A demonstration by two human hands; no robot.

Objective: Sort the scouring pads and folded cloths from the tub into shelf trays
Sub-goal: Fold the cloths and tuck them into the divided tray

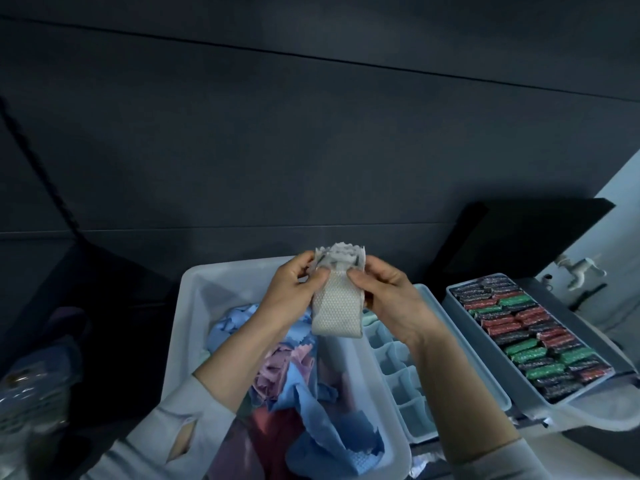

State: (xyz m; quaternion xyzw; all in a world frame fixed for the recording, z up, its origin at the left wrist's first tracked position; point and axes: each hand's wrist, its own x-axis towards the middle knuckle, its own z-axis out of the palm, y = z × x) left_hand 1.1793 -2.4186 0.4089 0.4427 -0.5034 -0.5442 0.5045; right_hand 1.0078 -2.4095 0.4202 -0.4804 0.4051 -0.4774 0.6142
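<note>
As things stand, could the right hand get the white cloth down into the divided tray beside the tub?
Probably yes. The right hand grips the white waffle-textured folded cloth together with the left hand, and the pale divided plastic tray lies open just below it, with nothing covering the visible compartments.

A white cloth (337,308) with a dotted weave is folded into a narrow upright strip, its zigzag-cut edges bunched at the top, and it is held above the far end of the tub (194,306). The tub is pale plastic and holds a loose heap of crumpled cloths (298,386) in blue, pink and dark red. Just to its right lies a pale tray (398,379) split into small square compartments. Further right, a second tray (453,292) is packed with rows of glittery scouring pads (530,341) in green, red and dark colours, lying side by side.
</note>
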